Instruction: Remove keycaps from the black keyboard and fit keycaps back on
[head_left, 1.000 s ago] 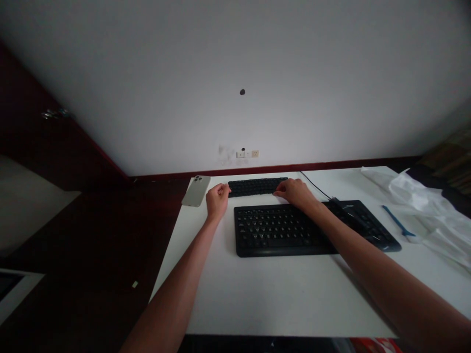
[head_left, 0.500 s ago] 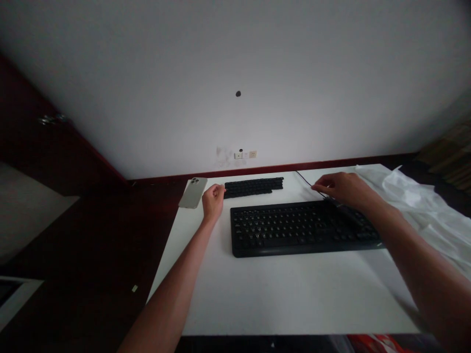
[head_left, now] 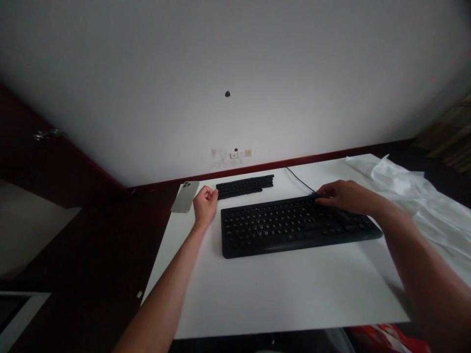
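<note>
A black keyboard (head_left: 268, 228) lies on the white table (head_left: 279, 289), with pale spots showing across much of its key area. Behind it, a block of black keycaps (head_left: 243, 187) is laid out in rows. My left hand (head_left: 206, 203) rests at the left end of those rows, fingers curled in; whatever they may hold is hidden. At the keyboard's upper right edge is my right hand (head_left: 340, 196), thumb and fingers closed near the point where the black cable (head_left: 300, 180) meets it. I cannot make out what is between them.
A phone (head_left: 185, 197) lies camera side up at the table's back left corner. Thin white sheeting (head_left: 401, 184) covers the right side. Wall sockets (head_left: 241, 154) sit low on the wall behind. A red bag (head_left: 386, 338) shows below the front edge.
My view has tilted and shifted slightly. The right hand has lowered from above the cable to the keyboard's back edge. My left hand stays curled beside the keycap rows.
</note>
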